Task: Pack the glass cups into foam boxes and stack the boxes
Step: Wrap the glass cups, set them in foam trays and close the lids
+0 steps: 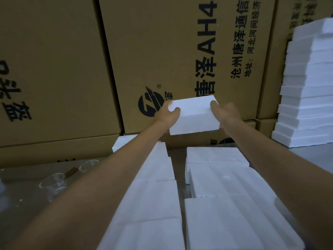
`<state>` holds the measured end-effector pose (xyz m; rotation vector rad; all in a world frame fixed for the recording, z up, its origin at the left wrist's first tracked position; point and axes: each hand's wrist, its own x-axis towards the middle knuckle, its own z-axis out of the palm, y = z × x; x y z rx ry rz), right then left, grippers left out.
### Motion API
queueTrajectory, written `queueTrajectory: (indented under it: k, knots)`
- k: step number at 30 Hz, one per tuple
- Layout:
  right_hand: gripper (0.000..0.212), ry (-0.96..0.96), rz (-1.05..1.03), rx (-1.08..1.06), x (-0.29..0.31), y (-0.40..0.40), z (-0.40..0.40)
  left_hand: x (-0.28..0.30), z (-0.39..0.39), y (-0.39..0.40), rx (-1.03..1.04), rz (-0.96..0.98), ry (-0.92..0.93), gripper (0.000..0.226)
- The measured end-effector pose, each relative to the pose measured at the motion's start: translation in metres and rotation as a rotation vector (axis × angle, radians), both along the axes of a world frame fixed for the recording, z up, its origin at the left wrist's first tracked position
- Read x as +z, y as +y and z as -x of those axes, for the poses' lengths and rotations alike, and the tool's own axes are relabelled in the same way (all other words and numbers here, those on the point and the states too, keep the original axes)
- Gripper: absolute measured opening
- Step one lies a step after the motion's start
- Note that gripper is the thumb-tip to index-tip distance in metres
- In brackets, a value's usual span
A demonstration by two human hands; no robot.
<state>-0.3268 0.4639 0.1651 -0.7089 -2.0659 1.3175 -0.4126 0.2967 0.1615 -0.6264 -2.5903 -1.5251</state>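
Nearest the camera, two rows of closed white foam boxes (225, 204) run away along the grey bench (310, 154), with the person's bare forearms stretched above them. At the far end both hands hold one more white rectangular foam box (195, 115) in the air, above the rows and in front of the wall of brown printed cardboard cartons (153, 51). The left hand (166, 114) grips its left end, thumb curled over the top edge; the right hand (226, 112) clamps the right end, thumb on top.

Judging by this, packing is well along: many boxes lie closed, and this one seems headed for stacking. Work remains, since clear glass cups (52, 184) sit unpacked on the bench at the left, and a tall stack of white foam pieces (306, 91) waits at the right. The held box looks clean, square-edged and shut.
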Motion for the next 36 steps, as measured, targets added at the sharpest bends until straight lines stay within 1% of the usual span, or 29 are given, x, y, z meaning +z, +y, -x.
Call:
queueTrajectory:
  k: [3, 5, 6, 8, 9, 13, 15, 17, 21, 23, 24, 28, 30, 31, 33, 36]
  knots:
    - [0.04, -0.014, 0.003, 0.094, 0.019, -0.032, -0.027, 0.017, -0.029, -0.033, 0.006, -0.002, -0.062, 0.054]
    - [0.042, -0.022, 0.008, 0.147, 0.027, -0.053, -0.046, 0.026, -0.055, -0.062, 0.023, -0.002, -0.088, 0.059]
    - [0.04, -0.019, 0.012, 0.167, 0.03, -0.064, -0.056, 0.03, -0.069, -0.077, 0.039, -0.019, -0.105, 0.064]
    - [0.028, -0.016, 0.031, 0.189, 0.036, -0.088, -0.081, 0.037, -0.099, -0.109, 0.083, -0.056, -0.151, 0.073]
    - [0.026, -0.026, 0.045, 0.205, 0.037, -0.101, -0.095, 0.04, -0.116, -0.125, 0.106, -0.073, -0.171, 0.072]
    - [0.028, -0.079, 0.042, 0.307, 0.042, -0.152, -0.156, 0.051, -0.186, -0.184, 0.159, -0.14, -0.195, 0.052]
    - [0.029, -0.105, 0.023, 0.331, 0.044, -0.177, -0.189, 0.054, -0.222, -0.213, 0.17, -0.153, -0.213, 0.054]
    - [0.031, -0.116, -0.021, 0.371, 0.046, -0.2, -0.223, 0.051, -0.256, -0.242, 0.18, -0.152, -0.236, 0.05]
    - [0.034, -0.189, -0.09, 0.45, 0.039, -0.235, -0.291, 0.03, -0.315, -0.288, 0.186, -0.114, -0.305, 0.051]
    - [0.035, -0.273, -0.113, 0.494, 0.028, -0.248, -0.32, 0.015, -0.341, -0.307, 0.202, -0.035, -0.318, 0.064]
    - [0.036, -0.312, -0.116, 0.506, 0.02, -0.252, -0.333, 0.005, -0.354, -0.316, 0.204, -0.003, -0.32, 0.066]
    - [0.041, -0.463, -0.179, 0.527, -0.031, -0.267, -0.371, -0.052, -0.399, -0.336, 0.179, 0.124, -0.37, 0.07]
    - [0.041, -0.523, -0.19, 0.538, -0.062, -0.275, -0.385, -0.083, -0.412, -0.34, 0.172, 0.157, -0.368, 0.059]
    - [0.039, -0.535, -0.183, 0.533, -0.076, -0.278, -0.392, -0.095, -0.418, -0.341, 0.162, 0.158, -0.363, 0.053]
    - [0.037, -0.531, -0.177, 0.49, -0.094, -0.282, -0.4, -0.113, -0.424, -0.342, 0.141, 0.152, -0.366, 0.06]
    - [0.039, -0.473, -0.196, 0.445, -0.097, -0.281, -0.405, -0.12, -0.423, -0.341, 0.141, 0.156, -0.352, 0.064]
